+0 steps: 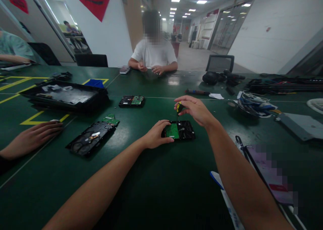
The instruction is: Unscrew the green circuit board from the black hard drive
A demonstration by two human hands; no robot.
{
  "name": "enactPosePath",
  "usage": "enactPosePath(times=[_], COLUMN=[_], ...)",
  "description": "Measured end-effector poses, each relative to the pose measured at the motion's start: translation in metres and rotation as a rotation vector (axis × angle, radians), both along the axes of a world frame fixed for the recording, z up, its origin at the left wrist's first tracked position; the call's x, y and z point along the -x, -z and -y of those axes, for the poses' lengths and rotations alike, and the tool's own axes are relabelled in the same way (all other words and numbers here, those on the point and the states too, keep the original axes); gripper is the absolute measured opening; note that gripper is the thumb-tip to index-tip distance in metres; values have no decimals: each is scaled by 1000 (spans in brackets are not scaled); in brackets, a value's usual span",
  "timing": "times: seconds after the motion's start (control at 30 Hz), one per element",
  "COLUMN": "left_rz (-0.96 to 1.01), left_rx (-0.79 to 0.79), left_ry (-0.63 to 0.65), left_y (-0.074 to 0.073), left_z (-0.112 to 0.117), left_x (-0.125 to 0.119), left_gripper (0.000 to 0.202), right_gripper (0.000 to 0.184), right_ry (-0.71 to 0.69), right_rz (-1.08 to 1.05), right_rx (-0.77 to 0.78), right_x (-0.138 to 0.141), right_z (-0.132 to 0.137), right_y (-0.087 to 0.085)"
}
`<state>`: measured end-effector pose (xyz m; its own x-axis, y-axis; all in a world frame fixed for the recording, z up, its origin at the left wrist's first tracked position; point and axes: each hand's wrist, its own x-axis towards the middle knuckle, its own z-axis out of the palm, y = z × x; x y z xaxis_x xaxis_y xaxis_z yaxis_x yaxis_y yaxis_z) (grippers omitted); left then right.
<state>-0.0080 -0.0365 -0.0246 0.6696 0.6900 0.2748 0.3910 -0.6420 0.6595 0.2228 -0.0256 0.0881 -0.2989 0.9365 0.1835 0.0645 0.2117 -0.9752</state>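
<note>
A black hard drive with a green circuit board (185,130) lies flat on the dark green table, board side up. My left hand (157,135) grips its left end, thumb along the near edge and fingers over the far edge. Above the drive, my right hand (194,109) holds a short yellow and black screwdriver (179,108) upright between thumb and fingers. The screwdriver's shaft points down at the drive near the board's right edge; whether the tip touches a screw is too small to tell.
Left of my hands lie a second hard drive (131,101) and a larger opened drive (92,138) with a loose board. Beyond are a black tray (67,95) and a person's hand (37,136). Cables (254,104) and a grey metal box (302,125) are at right. Someone sits opposite.
</note>
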Motion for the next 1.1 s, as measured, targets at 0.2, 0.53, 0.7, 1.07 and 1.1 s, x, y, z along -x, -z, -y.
enactPosePath(times=[0.2, 0.53, 0.7, 1.07, 1.1], left_rz=[0, 2, 14, 12, 12], left_rx=[15, 5, 2, 15, 17], left_ry=[-7, 0, -1, -5, -6], left_y=[-2, 0, 0, 0, -1], left_z=[1, 0, 0, 0, 0], left_x=[0, 0, -1, 0, 0], left_gripper=[77, 75, 75, 77, 77], right_gripper=[17, 21, 18, 18, 17], right_ry=[83, 0, 78, 67, 79], right_rz=[89, -17, 49, 17, 27], right_rx=[-77, -2, -51, -47, -57], right_x=[-1, 2, 1, 1, 0], right_z=[-1, 0, -1, -1, -2], right_y=[4, 2, 5, 3, 4])
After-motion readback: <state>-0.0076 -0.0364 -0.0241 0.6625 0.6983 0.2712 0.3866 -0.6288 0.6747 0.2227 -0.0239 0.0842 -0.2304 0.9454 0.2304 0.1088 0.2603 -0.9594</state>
